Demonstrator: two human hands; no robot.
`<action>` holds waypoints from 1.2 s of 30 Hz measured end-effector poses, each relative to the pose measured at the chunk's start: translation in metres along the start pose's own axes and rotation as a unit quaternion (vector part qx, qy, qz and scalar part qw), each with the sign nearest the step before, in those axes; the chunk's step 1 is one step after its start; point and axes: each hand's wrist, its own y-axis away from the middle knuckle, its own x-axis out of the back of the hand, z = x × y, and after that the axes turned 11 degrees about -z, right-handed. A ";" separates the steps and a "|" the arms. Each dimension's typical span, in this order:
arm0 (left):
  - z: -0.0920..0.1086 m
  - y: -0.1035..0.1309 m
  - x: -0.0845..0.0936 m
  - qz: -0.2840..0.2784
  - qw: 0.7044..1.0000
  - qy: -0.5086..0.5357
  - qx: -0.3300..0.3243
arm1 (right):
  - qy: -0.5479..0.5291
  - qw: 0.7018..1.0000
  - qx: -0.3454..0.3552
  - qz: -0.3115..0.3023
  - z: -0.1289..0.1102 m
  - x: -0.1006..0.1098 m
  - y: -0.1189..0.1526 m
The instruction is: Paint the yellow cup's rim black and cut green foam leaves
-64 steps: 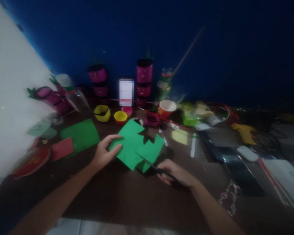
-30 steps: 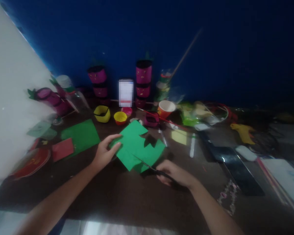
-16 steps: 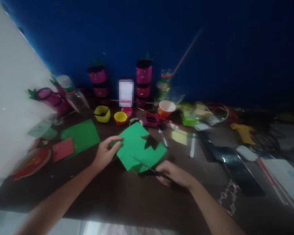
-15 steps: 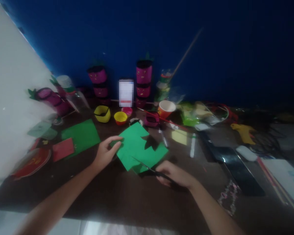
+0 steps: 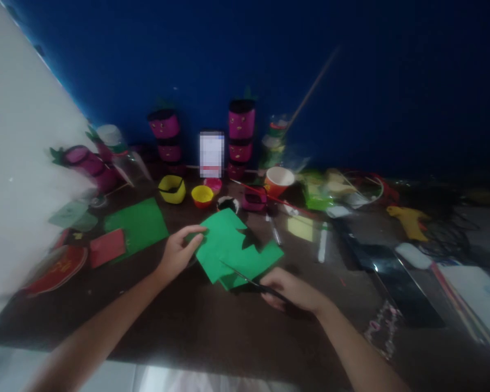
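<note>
My left hand (image 5: 183, 250) pinches the left edge of a bright green sheet of paper (image 5: 222, 242), thumb on top. The sheet has a jagged notch cut out of its right side and a slit near its lower edge. My right hand (image 5: 288, 288) is closed around the dark handles of a pair of scissors (image 5: 245, 277). The blades reach in over the paper's lower part, pointing left. Whether the blades are parted cannot be made out.
Behind the paper stand a yellow cup (image 5: 171, 190), a paper cup (image 5: 278, 181) and purple stacked figures (image 5: 242, 130). Another green sheet (image 5: 141, 226) lies left under a red pad (image 5: 107, 247). To the right are a marker (image 5: 322, 242), a black phone-like slab (image 5: 406, 291) and a yellow glue gun (image 5: 408, 220).
The green sheet's right part has tilted slightly and its notch looks narrower. Both hands keep nearly the same places, and the whole view has shifted a little.
</note>
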 end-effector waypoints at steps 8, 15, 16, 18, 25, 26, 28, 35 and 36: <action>0.022 -0.006 -0.001 0.006 0.994 0.105 -0.030 | 0.023 0.996 0.072 0.038 -0.019 -0.002 -0.001; 0.065 -0.026 0.000 0.073 0.985 0.126 -0.097 | 0.096 0.983 0.104 0.119 -0.056 0.000 0.003; 0.071 -0.028 -0.001 0.079 0.984 0.125 -0.102 | 0.109 0.979 0.106 0.139 -0.060 0.001 0.004; 0.082 -0.031 -0.004 0.077 0.982 0.136 -0.106 | 0.137 0.968 0.111 0.176 -0.067 0.001 0.002; 0.098 -0.035 -0.010 0.061 0.963 0.223 -0.135 | 0.171 0.952 0.135 0.215 -0.069 -0.003 -0.007; 0.099 -0.036 -0.006 0.059 0.967 0.212 -0.127 | 0.152 0.958 0.139 0.198 -0.068 -0.004 -0.007; 0.100 -0.036 0.001 0.058 0.976 0.180 -0.107 | 0.117 0.969 0.148 0.162 -0.067 -0.005 -0.005; 0.107 -0.037 0.014 -0.007 0.981 0.164 -0.103 | 0.067 0.974 0.200 0.078 -0.059 -0.001 0.003; 0.108 -0.037 0.013 -0.015 0.980 0.170 -0.106 | 0.066 0.974 0.205 0.073 -0.057 -0.001 0.003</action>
